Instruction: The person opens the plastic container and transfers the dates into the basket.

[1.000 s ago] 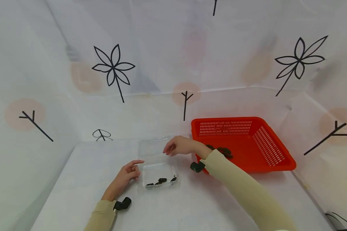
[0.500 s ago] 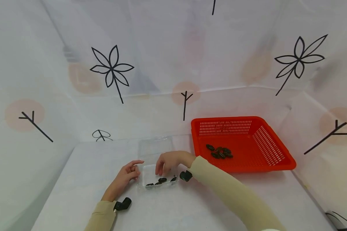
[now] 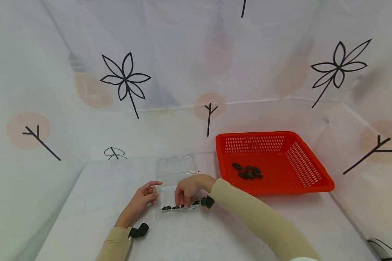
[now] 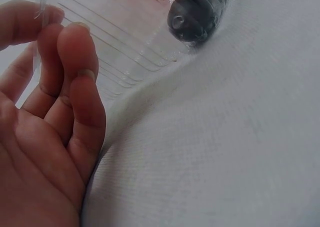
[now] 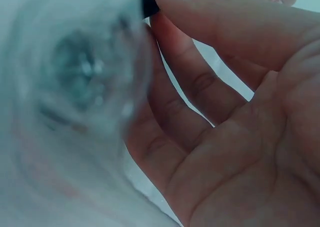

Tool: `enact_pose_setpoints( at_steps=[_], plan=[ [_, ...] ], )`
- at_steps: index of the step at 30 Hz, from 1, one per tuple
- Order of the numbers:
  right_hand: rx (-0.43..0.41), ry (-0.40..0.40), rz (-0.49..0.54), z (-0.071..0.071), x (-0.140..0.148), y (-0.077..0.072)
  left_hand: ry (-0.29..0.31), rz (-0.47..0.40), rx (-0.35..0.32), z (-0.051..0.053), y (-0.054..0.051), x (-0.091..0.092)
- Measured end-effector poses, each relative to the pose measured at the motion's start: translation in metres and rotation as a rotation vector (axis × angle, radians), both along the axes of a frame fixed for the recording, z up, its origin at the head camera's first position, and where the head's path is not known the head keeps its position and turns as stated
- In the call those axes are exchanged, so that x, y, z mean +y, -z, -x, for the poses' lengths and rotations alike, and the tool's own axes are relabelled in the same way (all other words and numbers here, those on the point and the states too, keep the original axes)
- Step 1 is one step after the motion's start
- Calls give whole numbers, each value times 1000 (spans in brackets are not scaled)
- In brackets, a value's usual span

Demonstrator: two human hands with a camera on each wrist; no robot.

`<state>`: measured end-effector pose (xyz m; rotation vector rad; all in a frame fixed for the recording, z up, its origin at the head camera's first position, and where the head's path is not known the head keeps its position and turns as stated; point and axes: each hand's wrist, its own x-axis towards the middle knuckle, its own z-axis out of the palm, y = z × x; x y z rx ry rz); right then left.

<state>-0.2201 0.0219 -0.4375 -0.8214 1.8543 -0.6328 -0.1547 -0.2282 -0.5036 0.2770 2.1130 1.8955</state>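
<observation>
A clear plastic clamshell box lies with its lid folded back. Several dark, shiny oval pieces line its near wall; one such piece shows through the plastic in the left wrist view. At the box's left side, my left hand holds the wall, its fingertips around the clear edge. My right hand reaches down inside the box. Between its thumb and fingertips it pinches a dark piece, mostly hidden by the fingers in the head view.
To the right stands a red plastic basket with perforated walls, holding more dark oval pieces. A white cloth covers the table, and patterned white sheeting hangs behind and at both sides.
My right hand has come from beside the lid down and toward me into the box. Some pieces along the near wall have shifted slightly. My left hand stays in place.
</observation>
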Motion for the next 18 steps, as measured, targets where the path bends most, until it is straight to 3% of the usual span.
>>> enact_pose_setpoints(
  at_steps=[10,18],
  plan=[
    [-18,-18,38,0,5,-1,-5,5,8,-2,2,2],
    [64,-49,95,0,12,-8,5,4,16,-3,5,2]
  ],
)
